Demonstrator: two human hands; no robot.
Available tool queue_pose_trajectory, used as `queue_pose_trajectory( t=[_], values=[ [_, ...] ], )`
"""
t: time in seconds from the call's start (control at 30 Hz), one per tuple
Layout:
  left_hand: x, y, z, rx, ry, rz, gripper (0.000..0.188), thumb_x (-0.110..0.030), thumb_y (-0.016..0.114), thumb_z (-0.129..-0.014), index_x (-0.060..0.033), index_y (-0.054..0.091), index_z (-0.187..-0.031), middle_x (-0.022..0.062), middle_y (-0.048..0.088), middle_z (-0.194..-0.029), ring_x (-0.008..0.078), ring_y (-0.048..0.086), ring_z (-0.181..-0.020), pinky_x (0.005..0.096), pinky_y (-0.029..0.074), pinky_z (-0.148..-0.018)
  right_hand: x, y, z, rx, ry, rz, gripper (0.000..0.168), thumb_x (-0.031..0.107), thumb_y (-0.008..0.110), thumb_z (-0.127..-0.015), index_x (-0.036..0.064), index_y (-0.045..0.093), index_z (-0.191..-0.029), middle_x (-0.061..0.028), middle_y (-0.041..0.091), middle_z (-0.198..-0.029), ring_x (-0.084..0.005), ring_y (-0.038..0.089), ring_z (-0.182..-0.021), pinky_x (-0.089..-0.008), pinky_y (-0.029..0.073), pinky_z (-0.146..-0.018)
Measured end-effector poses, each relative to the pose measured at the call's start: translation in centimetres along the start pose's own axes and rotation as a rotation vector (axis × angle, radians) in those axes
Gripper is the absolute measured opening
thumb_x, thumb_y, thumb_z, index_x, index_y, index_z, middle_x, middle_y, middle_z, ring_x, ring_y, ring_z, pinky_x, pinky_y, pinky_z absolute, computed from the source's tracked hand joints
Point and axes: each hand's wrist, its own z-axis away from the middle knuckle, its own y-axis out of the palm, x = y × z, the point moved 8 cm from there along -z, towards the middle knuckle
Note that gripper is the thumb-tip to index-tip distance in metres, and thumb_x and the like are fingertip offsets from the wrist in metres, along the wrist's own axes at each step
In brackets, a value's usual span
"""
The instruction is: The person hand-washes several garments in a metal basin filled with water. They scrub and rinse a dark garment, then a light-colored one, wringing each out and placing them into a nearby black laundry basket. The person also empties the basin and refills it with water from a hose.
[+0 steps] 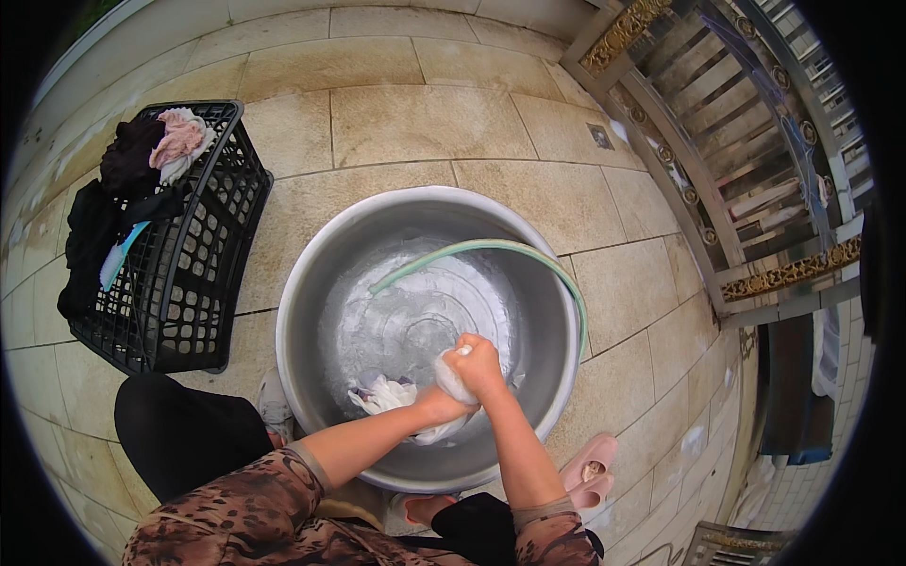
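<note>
A large round metal basin [311,255] with clear water in its bottom stands before me. Over the water, my right hand [474,362] is closed in a fist around wet white cloth [451,378]. Just below and left of it, my left hand [440,406] grips the same cloth, whose lower part hangs into the basin. A white and purple bunch of cloth [386,395] lies in the water left of my hands. Across the basin's right rim bends a green hose [488,244], its end down near the water.
At the left stands a black plastic basket [205,247] with dark clothes [131,156], a pink and white cloth [180,138] and a blue-white brush [122,258]. Pink slippers [592,470] lie on the tiles right of the basin. A metal gate [708,191] is at the upper right.
</note>
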Motion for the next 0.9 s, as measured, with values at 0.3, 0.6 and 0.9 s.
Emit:
queue_pose_trajectory(
  t=[0.3,0.6,0.9],
  values=[
    [3.0,-1.4,-1.6,-0.181,-0.170,-0.248,0.049,-0.042,0.061,-0.063,-0.0090,0.053,-0.098,0.0126,0.059,-0.093,0.0285,0.055,-0.089,0.0375,0.042,-0.074,-1.7,-3.7,0.7,-0.419,-0.232,-0.133,0.017,0.010,0.056,-0.060,0.000,0.043,-0.056,-0.0114,0.052,-0.080,-0.0237,0.053,-0.072,-0.0320,0.042,-0.068],
    [14.1,-9.4,1.1,-0.347,-0.383,-0.539,0.050,-0.038,0.057,-0.072,-0.0100,0.046,-0.111,0.0097,0.048,-0.111,0.0291,0.039,-0.108,0.0459,0.031,-0.088,-19.9,2.5,3.7,-0.149,0.713,-0.529,0.027,0.029,0.058,-0.075,0.004,0.049,-0.082,-0.0055,0.055,-0.077,-0.0129,0.051,-0.064,-0.0307,0.045,-0.057],
    [17.7,-8.6,-0.3,-0.215,-0.248,-0.009,0.041,-0.034,0.049,-0.081,0.0008,0.051,-0.104,0.0158,0.059,-0.088,0.0257,0.056,-0.082,0.0352,0.043,-0.073,-15.8,14.4,6.4,-0.163,0.709,-1.234,0.033,0.020,0.052,-0.075,0.005,0.045,-0.103,-0.0120,0.051,-0.101,-0.0252,0.050,-0.089,-0.0445,0.042,-0.076]
  ],
)
